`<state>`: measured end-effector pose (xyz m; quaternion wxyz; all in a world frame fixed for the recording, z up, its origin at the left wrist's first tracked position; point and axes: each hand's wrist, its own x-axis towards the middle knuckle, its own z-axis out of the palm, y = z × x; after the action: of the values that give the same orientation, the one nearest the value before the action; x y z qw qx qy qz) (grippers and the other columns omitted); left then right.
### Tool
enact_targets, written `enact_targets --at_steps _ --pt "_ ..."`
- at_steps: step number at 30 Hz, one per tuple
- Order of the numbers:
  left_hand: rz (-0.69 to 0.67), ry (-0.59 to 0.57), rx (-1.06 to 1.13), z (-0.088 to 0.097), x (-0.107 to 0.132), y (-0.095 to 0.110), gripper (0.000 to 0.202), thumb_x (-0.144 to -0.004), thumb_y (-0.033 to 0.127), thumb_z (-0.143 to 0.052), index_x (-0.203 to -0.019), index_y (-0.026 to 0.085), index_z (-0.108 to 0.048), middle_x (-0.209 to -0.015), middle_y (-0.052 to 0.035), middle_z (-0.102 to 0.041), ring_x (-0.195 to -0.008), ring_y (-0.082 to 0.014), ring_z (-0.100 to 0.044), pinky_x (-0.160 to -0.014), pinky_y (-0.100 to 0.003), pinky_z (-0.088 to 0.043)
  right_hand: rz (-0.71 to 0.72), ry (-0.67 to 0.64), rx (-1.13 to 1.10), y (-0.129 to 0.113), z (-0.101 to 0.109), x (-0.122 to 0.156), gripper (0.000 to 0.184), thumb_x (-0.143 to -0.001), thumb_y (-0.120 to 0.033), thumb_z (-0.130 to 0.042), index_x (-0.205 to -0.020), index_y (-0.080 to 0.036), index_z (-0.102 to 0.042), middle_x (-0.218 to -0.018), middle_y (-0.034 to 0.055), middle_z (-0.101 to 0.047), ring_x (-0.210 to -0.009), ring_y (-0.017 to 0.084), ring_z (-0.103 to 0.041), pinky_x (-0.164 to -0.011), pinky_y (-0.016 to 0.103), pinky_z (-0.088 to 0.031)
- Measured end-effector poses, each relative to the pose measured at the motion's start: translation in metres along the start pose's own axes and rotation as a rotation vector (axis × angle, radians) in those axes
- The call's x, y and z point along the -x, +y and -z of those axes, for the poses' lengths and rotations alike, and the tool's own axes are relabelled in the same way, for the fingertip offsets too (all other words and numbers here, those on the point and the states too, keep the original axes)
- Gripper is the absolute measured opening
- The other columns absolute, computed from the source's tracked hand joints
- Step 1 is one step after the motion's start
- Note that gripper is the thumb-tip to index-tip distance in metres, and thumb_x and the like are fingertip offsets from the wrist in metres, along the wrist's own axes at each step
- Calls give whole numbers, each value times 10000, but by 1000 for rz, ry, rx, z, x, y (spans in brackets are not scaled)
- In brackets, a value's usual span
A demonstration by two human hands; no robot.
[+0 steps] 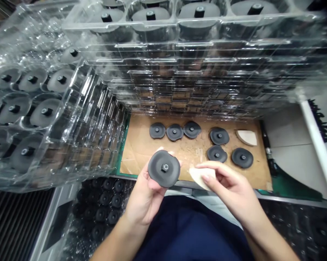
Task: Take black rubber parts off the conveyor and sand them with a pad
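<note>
My left hand point(144, 195) is closed round a black rubber disc point(164, 169) with a small metal stud at its centre, held face up above the bench edge. My right hand point(228, 188) pinches a pale wedge-shaped piece point(199, 176) just right of the disc, close to its rim. Several more black discs point(174, 132) lie on the cardboard sheet point(141, 148) beyond my hands, three in a row and three in a cluster point(219, 136). A second pale wedge point(247, 137) lies at the sheet's far right.
Tall stacks of clear plastic trays point(179, 72) filled with discs wall the back. More stacked trays point(38, 119) stand at the left. A tray of black discs point(106, 203) sits low at my left, another dark tray point(302, 224) at right. A white rail point(315, 145) borders the right.
</note>
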<state>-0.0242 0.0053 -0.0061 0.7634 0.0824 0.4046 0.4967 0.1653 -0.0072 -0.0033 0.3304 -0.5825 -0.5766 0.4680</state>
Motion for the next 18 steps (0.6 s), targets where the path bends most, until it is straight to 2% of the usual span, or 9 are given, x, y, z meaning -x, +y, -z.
enact_targets --at_steps 2,4,7,9,11,13,16,18 --pt "6 -22 -21 -2 -1 -3 641 -484 347 -878 -1084 263 -668 -1115 -21 -683 -978 -225 -662 -949 -321 -481 -20 91 -26 2 3 4 147 -873 -275 -581 -976 -216 -666 -867 22 -710 -681 139 -657 -561 207 -525" --pt "14 -24 -40 -6 -1 -6 623 -504 338 -872 -1088 264 -668 -1112 -19 -684 -987 -216 -655 -909 -287 -494 46 136 -27 -10 0 4 139 -874 -239 -582 -990 -238 -657 -872 9 -698 -658 120 -637 -534 190 -501" --pt "31 -18 -61 -15 0 -8 525 -535 277 -863 -1032 260 -694 -1051 0 -703 -955 -169 -649 -832 -216 -505 290 104 -14 -36 -6 -3 181 -862 -141 -565 -1004 -214 -648 -865 13 -689 -668 112 -619 -553 193 -489" --pt "45 10 -89 -19 1 -7 472 -563 190 -844 -1007 264 -701 -1025 9 -709 -940 -151 -647 -800 -195 -506 381 26 -21 -44 -8 -8 196 -857 -102 -540 -998 -181 -650 -840 21 -686 -703 120 -627 -620 215 -505" --pt "50 69 -116 -20 1 -7 496 -587 141 -819 -1045 276 -685 -1019 11 -708 -928 -158 -654 -790 -210 -512 306 -105 -44 -40 -5 -8 186 -861 -112 -532 -960 -190 -668 -806 8 -682 -693 120 -629 -634 225 -502" --pt "47 117 -119 -17 0 -6 553 -589 169 -819 -1106 277 -655 -1021 2 -703 -912 -173 -663 -812 -243 -513 140 -193 -91 -25 -1 -3 158 -853 -153 -553 -908 -216 -687 -792 -6 -690 -665 120 -630 -585 217 -489" --pt "56 112 -103 -14 -1 -7 625 -530 191 -849 -1116 257 -644 -1060 -14 -692 -938 -197 -660 -861 -272 -498 -54 -137 -154 7 -1 13 137 -832 -222 -575 -899 -214 -695 -863 23 -719 -737 164 -661 -573 236 -503" --pt "72 83 -103 -15 -3 -9 589 -518 176 -849 -1072 244 -663 -1070 -18 -688 -968 -205 -652 -858 -265 -494 -147 -68 -165 24 -4 22 167 -836 -269 -577 -937 -200 -691 -908 48 -721 -788 191 -669 -607 263 -524"
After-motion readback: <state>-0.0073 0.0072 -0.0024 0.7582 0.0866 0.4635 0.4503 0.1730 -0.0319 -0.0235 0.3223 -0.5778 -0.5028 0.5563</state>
